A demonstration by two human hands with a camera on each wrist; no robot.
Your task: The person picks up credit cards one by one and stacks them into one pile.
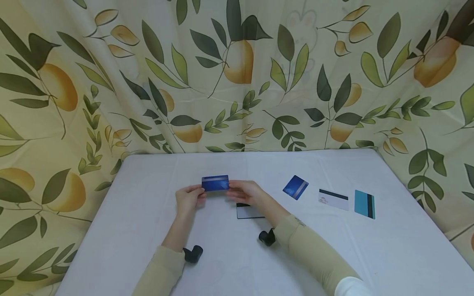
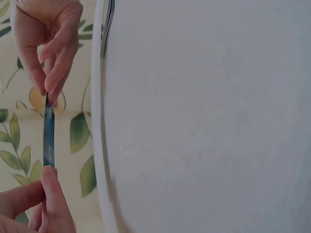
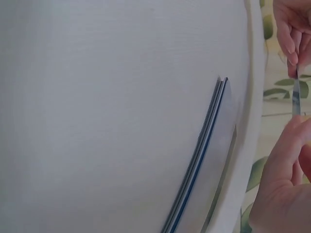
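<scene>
White fabric (image 1: 352, 287) is nearest the camera, at the upper end of the beige right sleeve (image 1: 314, 253), with the beige left sleeve (image 1: 161, 271) across from it. Between both sets of fingertips is a blue magnetic-stripe card (image 1: 214, 183), its silver band along the far long edge; seen side-on from the wrists, it is raised off the cloth. The left hand (image 1: 188, 199) pinches its left end, thumb on the near face, while the right hand (image 1: 249, 192) grasps the opposite end between thumb and fingers. Both forearms reach forward and slant inward, wrists off the table.

Just below the right fingers, partly hidden by that hand, lies a card stack (image 1: 249, 212) with a white black-striped card on top; its layered edges show from the right wrist. Well to the right of those fingers lie a second blue card (image 1: 295, 188), turned askew, then a white black-striped card (image 1: 333, 200), then a teal card (image 1: 361, 204). Black wrist cameras (image 1: 194, 254) sit at both cuffs. Beneath is the white-covered table (image 1: 222, 263), and beyond the fingers hangs a fruit-and-leaf curtain (image 1: 207, 94)
</scene>
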